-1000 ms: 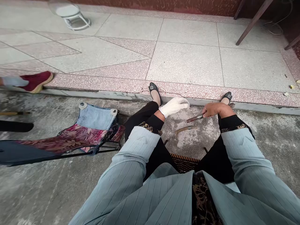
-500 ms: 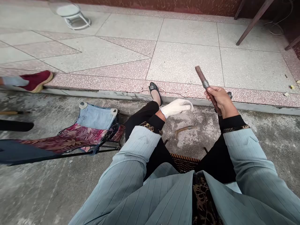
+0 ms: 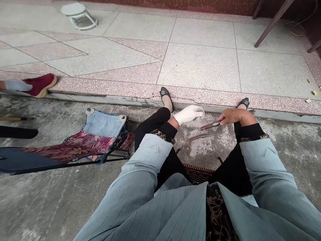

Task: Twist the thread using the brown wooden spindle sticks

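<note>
My right hand is bare and grips a dark rod-like tool with a metal band; its free end points left and down, close above the concrete ground. My left hand wears a white glove and rests closed low over the ground beside my left knee, just left of the tool's tip; whether it holds something I cannot tell. A small bent brownish piece lies on the pale patch of concrete below the tool. I sit with knees apart, in light blue sleeves.
A folding stool with floral and denim fabric lies on its side at left. Another person's red shoe rests on the tiled step. A white stand and table legs are farther back. A woven seat edge shows between my legs.
My right hand had raised the tool upright half a second ago and has now brought it down to just above the ground. The gloved left hand stayed nearly still.
</note>
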Available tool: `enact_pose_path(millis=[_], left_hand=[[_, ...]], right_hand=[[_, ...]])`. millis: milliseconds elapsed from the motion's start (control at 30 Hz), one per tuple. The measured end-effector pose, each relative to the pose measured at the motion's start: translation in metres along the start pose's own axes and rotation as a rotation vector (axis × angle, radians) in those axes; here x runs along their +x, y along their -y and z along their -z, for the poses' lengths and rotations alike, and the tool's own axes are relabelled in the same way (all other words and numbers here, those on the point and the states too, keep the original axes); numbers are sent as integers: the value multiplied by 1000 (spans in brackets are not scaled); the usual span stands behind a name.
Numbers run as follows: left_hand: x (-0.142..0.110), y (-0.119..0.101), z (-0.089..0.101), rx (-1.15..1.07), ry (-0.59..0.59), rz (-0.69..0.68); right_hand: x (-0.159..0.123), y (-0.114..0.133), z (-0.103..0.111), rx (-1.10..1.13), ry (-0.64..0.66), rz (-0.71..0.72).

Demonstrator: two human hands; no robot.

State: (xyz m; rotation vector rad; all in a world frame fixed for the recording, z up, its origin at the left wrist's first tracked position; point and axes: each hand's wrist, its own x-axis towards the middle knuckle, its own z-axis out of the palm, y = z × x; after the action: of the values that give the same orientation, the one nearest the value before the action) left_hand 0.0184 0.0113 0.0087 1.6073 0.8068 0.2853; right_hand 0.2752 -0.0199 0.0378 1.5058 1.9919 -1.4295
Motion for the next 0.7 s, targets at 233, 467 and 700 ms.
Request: enact_pose_path(millis=[233,467,700], left_hand=[[2,9,3,-223,29,-12],[-5,3,0,-436,189,-136],[9,20,-6,-655,-8,-195]], right_hand=[[-16,10,0,546,-23,384],[1,25,-13,1005,-433,622],[7,31,-14,1130,-491,744]])
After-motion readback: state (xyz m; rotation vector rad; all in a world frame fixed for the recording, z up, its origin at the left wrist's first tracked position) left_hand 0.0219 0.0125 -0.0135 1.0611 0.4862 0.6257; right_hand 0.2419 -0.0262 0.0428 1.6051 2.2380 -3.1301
